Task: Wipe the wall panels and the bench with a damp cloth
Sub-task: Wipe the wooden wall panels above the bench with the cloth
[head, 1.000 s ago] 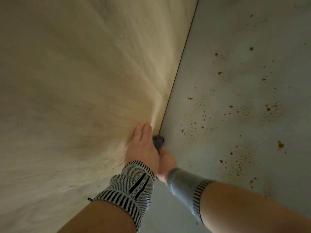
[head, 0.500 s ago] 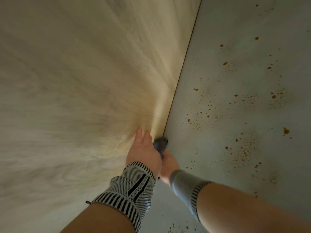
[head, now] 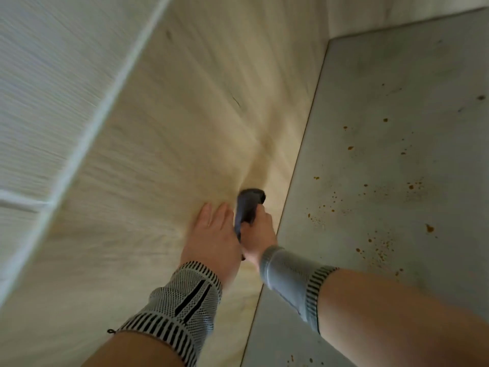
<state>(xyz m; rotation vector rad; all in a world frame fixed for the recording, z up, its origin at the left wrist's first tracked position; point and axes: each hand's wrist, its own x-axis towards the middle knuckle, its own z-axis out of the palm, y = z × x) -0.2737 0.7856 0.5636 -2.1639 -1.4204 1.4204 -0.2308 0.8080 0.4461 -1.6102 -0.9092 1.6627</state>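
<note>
A pale wooden wall panel [head: 185,128] fills the middle of the view, blurred by motion. My left hand [head: 211,234] lies flat against it with straight fingers. Just to its right, my right hand [head: 258,234] grips a dark grey cloth [head: 248,205], bunched up and held against the panel close to the seam with the grey surface. Both wrists wear knitted grey bands.
A grey floor-like surface [head: 383,181] spotted with several orange-brown specks runs along the right. A white ribbed panel [head: 39,102] with a pale edge strip lies at the upper left. Another pale wall [head: 397,11] closes the far right corner.
The view has swung, showing the white ribbed panel at the left and the far corner. Both hands have moved away from the seam, onto the wooden panel, with more of the cloth showing.
</note>
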